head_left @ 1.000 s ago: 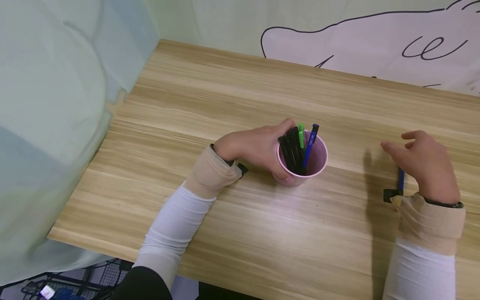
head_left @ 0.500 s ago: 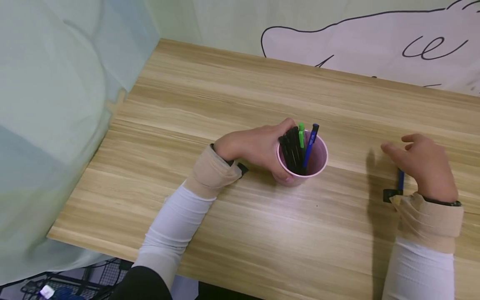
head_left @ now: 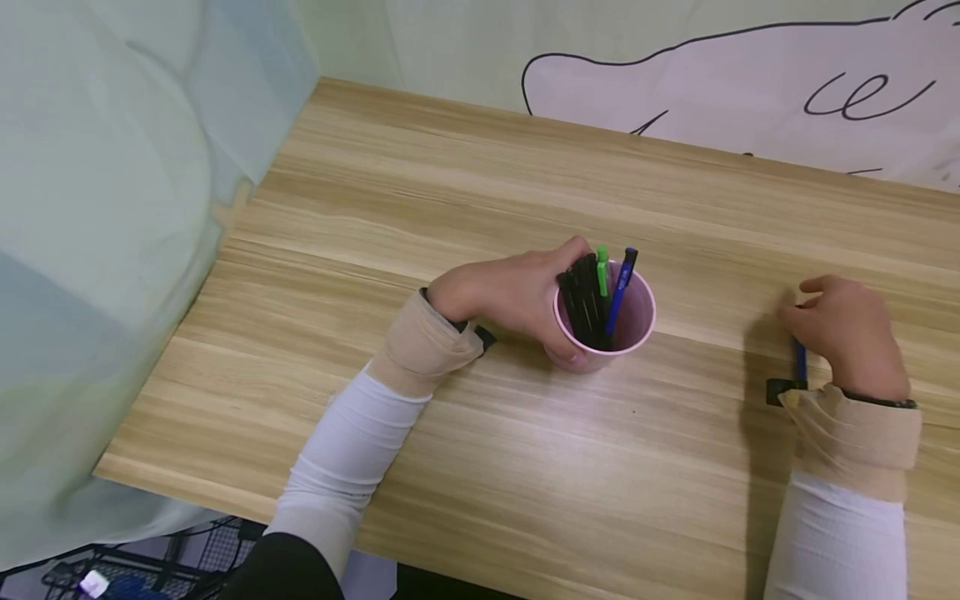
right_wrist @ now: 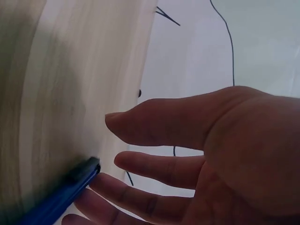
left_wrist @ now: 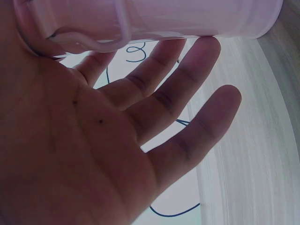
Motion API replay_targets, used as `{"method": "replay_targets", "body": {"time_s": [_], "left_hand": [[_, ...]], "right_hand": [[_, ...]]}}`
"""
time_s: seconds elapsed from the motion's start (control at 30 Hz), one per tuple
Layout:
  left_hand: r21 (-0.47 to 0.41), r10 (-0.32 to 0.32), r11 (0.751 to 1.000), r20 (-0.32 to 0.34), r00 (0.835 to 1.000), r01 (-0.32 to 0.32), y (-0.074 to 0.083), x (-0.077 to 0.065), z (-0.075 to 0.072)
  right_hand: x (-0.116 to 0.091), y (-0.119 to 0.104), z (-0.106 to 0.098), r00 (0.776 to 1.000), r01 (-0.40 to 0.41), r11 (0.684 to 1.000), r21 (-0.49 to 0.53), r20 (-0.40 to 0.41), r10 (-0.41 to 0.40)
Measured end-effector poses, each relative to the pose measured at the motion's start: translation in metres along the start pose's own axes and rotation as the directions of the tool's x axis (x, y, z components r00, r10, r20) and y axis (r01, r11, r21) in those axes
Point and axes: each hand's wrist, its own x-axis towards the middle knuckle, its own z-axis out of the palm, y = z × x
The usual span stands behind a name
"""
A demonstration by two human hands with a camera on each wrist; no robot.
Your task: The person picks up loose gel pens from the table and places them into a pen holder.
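A pink cup (head_left: 640, 321) stands right of the table's middle in the head view. Inside lean several black pens (head_left: 581, 304), a green pen (head_left: 602, 271) and a blue pen (head_left: 621, 292). My left hand (head_left: 517, 296) grips the cup from its left side, thumb and fingers around the wall. At the right, my right hand (head_left: 851, 333) hovers low over another blue pen (right_wrist: 56, 201), which it partly hides in the head view. The right wrist view shows the thumb and fingers apart, nothing pinched between them. The lower fingertips are close beside the pen's end; contact is unclear.
The wooden table (head_left: 465, 183) meets a printed curtain (head_left: 720, 83) at the back. Another pale curtain (head_left: 112, 250) hangs along its left edge. Below the front left edge lies a black mesh rack (head_left: 165, 562) with cables.
My right hand has lowered toward the blue pen on the table, and its thumb has moved right, nearer the fingers. The left hand and the cup have stayed in place.
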Motion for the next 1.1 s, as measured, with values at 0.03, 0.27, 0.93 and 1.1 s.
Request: {"method": "replay_targets", "body": {"time_s": [0.03,0.27,0.93,1.1], "left_hand": [[0.002,0.0,1.0,-0.001,1.0,0.0,0.0,0.0,0.0],[0.015,0.0,1.0,-0.01,1.0,0.0,-0.001,0.0,0.001],[0.025,-0.02,0.999,-0.015,1.0,0.021,-0.002,-0.002,0.001],[0.034,-0.015,0.999,-0.015,1.0,0.016,-0.002,-0.001,0.001]], "right_hand": [[0.0,0.001,0.0,1.0,0.009,1.0,0.002,0.0,-0.009],[0.003,0.006,0.002,1.0,-0.009,1.0,0.023,0.026,0.009],[0.008,0.012,0.004,0.997,-0.034,0.994,0.102,0.072,0.026],[0.009,0.015,0.004,0.997,-0.022,0.994,0.108,0.075,0.014]]}}
